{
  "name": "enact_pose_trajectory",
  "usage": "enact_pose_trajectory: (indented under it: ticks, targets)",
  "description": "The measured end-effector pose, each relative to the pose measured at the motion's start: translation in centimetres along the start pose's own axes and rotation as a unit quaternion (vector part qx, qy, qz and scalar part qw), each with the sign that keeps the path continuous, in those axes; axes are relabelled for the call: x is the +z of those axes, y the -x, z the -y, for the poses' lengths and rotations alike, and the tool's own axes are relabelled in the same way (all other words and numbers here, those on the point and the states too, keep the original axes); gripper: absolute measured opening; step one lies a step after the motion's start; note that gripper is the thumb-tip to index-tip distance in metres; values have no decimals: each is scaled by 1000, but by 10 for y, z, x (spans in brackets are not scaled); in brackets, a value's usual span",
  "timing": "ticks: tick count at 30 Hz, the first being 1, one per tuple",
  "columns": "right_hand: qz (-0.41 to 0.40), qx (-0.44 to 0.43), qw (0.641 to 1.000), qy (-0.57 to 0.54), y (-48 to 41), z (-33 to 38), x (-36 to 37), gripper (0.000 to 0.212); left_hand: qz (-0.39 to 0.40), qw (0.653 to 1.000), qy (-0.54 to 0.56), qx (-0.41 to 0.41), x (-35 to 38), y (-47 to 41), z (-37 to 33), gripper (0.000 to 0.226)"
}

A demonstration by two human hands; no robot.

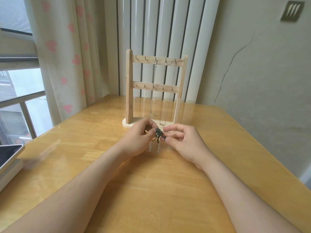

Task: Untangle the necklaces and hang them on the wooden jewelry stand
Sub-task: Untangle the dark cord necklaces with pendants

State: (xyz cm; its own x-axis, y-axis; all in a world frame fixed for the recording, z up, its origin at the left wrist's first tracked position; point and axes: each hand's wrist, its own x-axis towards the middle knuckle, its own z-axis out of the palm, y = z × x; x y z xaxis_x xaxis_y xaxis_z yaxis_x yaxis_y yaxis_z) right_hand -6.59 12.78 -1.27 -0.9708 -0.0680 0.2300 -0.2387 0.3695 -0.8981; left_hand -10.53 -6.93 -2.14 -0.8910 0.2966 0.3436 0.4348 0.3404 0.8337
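Observation:
A wooden jewelry stand (129, 91) with two hook rails stands at the far middle of the table. Two silver chain necklaces hang from its top rail: one (152, 91) from the middle hook, and one with a word pendant (170, 96) across the two right hooks. Just in front of the stand's base, a tangled black cord necklace (158, 134) with a small red bead is held above the table. My left hand (141, 137) pinches the tangle from the left. My right hand (183, 140) pinches its right end between thumb and fingers.
The wooden table (151, 190) has a glossy cover. A tablet on a white box (8, 158) sits at the left edge. A heart-patterned curtain (67, 56) and a window are at the left, and a wall runs close along the right.

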Motion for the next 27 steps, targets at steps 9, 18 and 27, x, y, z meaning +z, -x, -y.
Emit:
enact_pose_trajectory:
  ticks: [9,18,27]
  targets:
    - [-42,-28,999,-20,-1,-2,-3,15,45,995,80,-30,-2,0,-6,19]
    - [-40,-21,996,-72,-3,-2,-4,30,28,995,91,-27,-3,2,-4,8]
    - [-31,-14,997,-76,-5,-6,-6,30,-14,993,-58,97,1,-2,6,6]
